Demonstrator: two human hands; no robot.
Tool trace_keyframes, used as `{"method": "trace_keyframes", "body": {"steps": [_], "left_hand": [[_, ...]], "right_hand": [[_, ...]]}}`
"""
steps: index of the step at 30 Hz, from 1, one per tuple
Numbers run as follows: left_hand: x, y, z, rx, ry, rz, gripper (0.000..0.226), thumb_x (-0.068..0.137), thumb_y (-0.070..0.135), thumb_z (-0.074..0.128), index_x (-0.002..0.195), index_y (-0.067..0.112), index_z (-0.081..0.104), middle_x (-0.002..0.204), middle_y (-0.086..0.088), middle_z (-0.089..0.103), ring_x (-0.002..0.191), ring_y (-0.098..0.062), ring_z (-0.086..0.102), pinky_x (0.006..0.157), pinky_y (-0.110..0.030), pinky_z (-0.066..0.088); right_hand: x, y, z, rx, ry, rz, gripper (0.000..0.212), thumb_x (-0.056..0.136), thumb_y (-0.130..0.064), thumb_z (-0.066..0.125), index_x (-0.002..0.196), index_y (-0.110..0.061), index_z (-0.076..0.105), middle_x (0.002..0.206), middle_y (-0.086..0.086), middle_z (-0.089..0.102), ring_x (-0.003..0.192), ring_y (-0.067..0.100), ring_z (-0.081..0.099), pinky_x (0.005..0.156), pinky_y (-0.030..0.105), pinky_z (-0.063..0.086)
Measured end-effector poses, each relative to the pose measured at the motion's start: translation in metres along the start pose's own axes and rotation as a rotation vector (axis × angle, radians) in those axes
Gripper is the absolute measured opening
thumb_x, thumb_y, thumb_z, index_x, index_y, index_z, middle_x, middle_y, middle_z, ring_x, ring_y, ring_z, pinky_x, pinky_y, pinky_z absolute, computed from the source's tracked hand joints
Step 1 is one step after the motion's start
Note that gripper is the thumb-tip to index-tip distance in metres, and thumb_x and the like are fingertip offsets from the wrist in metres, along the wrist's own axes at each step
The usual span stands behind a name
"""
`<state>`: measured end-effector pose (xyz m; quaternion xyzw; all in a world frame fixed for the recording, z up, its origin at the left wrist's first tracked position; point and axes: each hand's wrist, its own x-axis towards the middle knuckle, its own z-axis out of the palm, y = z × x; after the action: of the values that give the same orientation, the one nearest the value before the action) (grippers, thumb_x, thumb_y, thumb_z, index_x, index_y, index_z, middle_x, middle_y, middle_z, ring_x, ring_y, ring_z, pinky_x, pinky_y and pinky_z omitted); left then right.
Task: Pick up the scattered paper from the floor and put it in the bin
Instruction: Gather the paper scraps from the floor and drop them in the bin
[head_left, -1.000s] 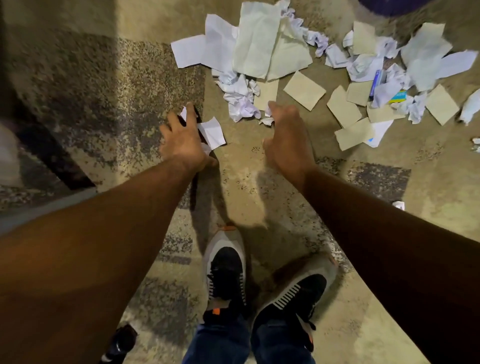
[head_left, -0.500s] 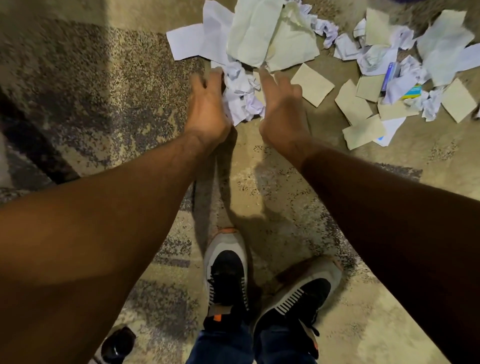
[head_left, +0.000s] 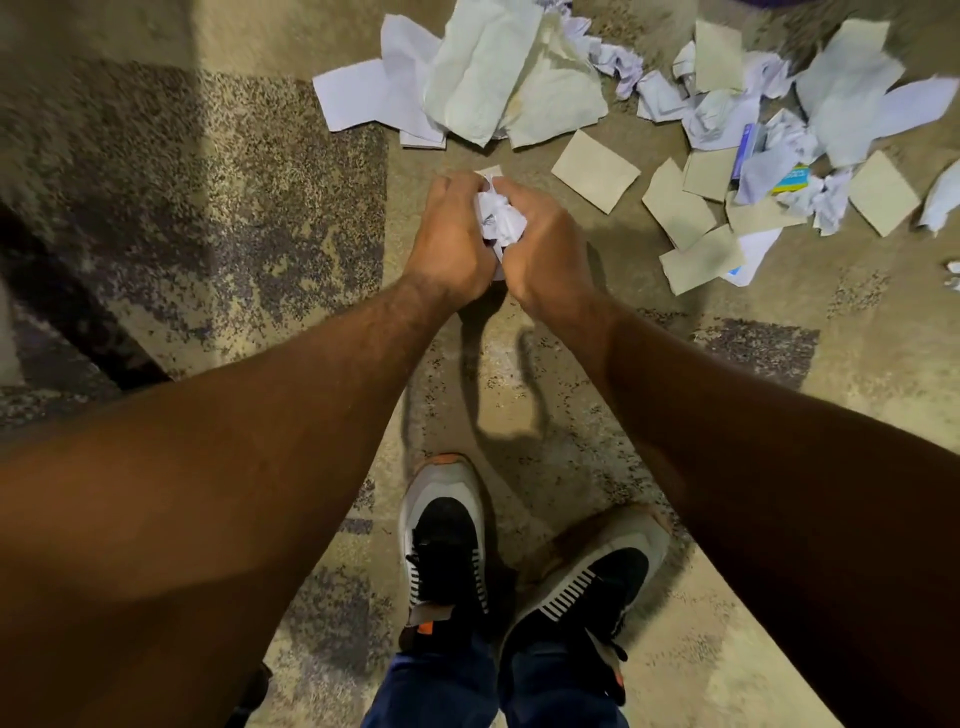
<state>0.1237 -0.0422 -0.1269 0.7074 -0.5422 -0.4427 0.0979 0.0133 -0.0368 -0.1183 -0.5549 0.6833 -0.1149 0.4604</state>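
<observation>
1. While bent over the floor (head_left: 519, 374), left hand (head_left: 451, 244) and right hand (head_left: 545, 249) both grip one crumpled paper ball (head_left: 500, 219) between them.
2. Loose paper (head_left: 519, 78) lies scattered just beyond.

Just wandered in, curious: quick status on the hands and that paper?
Left hand and right hand both gripping one crumpled white paper wad. Scattered paper remains on carpet. Bin not clearly seen. Nothing blocking.
</observation>
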Motion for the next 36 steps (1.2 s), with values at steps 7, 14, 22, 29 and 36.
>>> {"method": "trace_keyframes", "body": {"steps": [7,14,22,29,36], "left_hand": [[-0.017,0.063,-0.013,-0.106,0.053,0.116,0.021,0.082,0.017,0.061,0.103,0.015,0.058,0.096,-0.006,0.063,0.09,-0.024,0.063,0.071,-0.044,0.054],[-0.029,0.18,-0.05,-0.108,0.137,0.359,0.046,0.084,0.006,0.069,0.127,0.01,0.053,0.113,-0.006,0.05,0.101,-0.013,0.049,0.081,-0.013,0.037],[-0.019,0.317,-0.094,-0.107,0.296,0.603,0.047,0.086,0.015,0.075,0.128,0.017,0.055,0.119,0.002,0.048,0.099,0.019,0.044,0.072,-0.002,0.038],[0.013,0.374,-0.106,-0.026,0.354,0.605,0.071,0.085,0.004,0.069,0.148,0.022,0.041,0.128,0.001,0.047,0.099,0.002,0.045,0.085,-0.013,0.046],[0.015,0.397,-0.107,-0.098,0.277,0.608,0.093,0.091,-0.006,0.065,0.163,0.021,0.013,0.147,-0.003,0.034,0.124,-0.005,0.044,0.101,-0.027,0.054]], "right_hand": [[-0.02,-0.027,-0.062,0.036,0.121,0.054,0.025,0.106,-0.019,0.053,0.12,-0.014,0.073,0.09,-0.016,0.07,0.069,-0.023,0.058,0.065,0.0,0.043],[-0.037,-0.088,-0.167,0.246,0.408,0.017,0.035,0.092,-0.012,0.061,0.126,-0.007,0.067,0.12,0.011,0.064,0.107,0.014,0.063,0.096,0.021,0.047],[-0.039,-0.142,-0.283,0.358,0.601,-0.154,0.066,0.087,0.02,0.043,0.141,-0.016,0.058,0.135,-0.003,0.052,0.12,0.0,0.05,0.097,-0.002,0.036],[-0.018,-0.149,-0.345,0.381,0.606,-0.054,0.066,0.093,0.007,0.055,0.152,-0.02,0.043,0.141,0.002,0.046,0.115,0.003,0.048,0.086,-0.003,0.039],[-0.018,-0.128,-0.382,0.559,0.557,-0.013,0.081,0.093,0.014,0.05,0.16,-0.024,0.023,0.163,0.004,0.034,0.143,0.016,0.044,0.112,0.032,0.046]]}}
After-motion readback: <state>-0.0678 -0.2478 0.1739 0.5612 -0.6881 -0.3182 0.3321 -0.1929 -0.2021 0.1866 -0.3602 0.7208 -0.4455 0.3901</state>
